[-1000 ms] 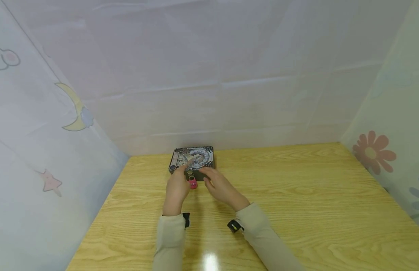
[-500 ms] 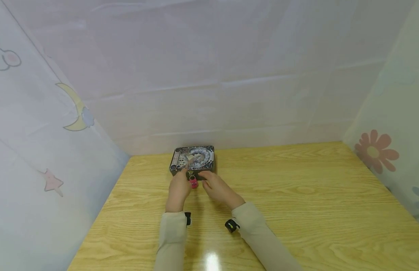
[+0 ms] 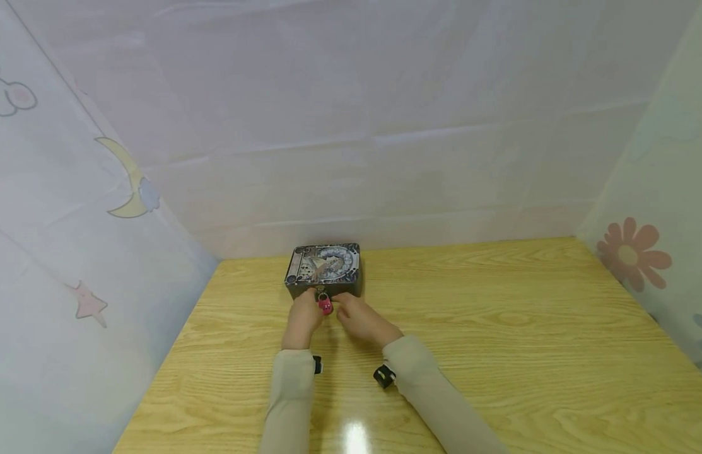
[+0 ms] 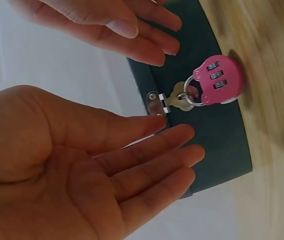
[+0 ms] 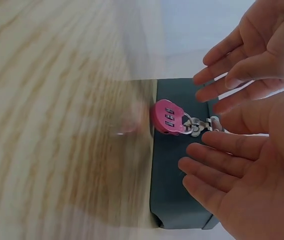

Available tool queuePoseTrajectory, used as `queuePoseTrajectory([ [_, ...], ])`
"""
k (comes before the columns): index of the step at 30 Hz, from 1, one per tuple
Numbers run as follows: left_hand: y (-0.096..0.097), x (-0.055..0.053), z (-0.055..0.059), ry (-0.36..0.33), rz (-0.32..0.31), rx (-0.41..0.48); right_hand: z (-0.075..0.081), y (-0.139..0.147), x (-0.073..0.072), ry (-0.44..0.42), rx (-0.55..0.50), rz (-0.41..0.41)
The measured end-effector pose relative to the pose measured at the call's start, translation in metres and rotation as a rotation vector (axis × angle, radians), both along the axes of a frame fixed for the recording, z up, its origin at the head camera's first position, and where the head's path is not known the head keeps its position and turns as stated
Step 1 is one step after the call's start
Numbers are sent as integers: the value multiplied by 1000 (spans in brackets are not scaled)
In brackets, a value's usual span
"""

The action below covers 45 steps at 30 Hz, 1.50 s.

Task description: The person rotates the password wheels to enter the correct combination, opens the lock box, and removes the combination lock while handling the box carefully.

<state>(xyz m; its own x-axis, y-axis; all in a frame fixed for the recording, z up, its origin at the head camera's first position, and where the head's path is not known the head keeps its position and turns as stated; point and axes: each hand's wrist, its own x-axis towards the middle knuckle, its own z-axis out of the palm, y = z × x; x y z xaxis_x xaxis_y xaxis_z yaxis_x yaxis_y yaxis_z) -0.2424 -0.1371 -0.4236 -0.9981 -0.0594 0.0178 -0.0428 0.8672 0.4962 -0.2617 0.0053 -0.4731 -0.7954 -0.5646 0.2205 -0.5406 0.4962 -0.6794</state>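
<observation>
Head view: I can see the box [image 3: 326, 263] on the wooden table [image 3: 498, 328], a pink lock [image 3: 325, 306] hanging from its front clasp [image 4: 157, 104]. The left hand [image 3: 302, 320] and right hand [image 3: 363, 320] flank the lock, fingers loose, grips wide. I can't tell if they touch the box.

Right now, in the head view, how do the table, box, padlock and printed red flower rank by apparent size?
Largest to smallest:
1. Table
2. Box and printed red flower: too alike to rank
3. Padlock
</observation>
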Motion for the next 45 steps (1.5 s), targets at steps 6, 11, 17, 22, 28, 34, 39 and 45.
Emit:
queuePoseTrajectory([
  [6, -1, -2, -6, 26, -23, -21, -1, -4, -2, -5, 0, 1],
  [11, -4, -5, -14, 55, -30, -3, -5, -7, -3, -13, -36, 12],
  [17, -6, -8, -21, 44, -37, 39, -7, -11, -3, -94, -111, 7],
  [22, -8, -10, -26, 24, -77, 86, -8, -14, -5, -182, -134, -61],
  [28, -10, -12, -32, -1, -85, 128, -10, -16, -8, -240, -163, -75],
  [34, -12, -14, -36, -5, -81, 163, -15, -19, -11, -240, -180, -85],
  [39, -13, -16, -37, -6, -63, 171, -15, -22, -12, -250, -198, -98],
  [45, -15, -16, -36, -44, -27, 245, -14, -23, -11, -244, -226, -110],
])
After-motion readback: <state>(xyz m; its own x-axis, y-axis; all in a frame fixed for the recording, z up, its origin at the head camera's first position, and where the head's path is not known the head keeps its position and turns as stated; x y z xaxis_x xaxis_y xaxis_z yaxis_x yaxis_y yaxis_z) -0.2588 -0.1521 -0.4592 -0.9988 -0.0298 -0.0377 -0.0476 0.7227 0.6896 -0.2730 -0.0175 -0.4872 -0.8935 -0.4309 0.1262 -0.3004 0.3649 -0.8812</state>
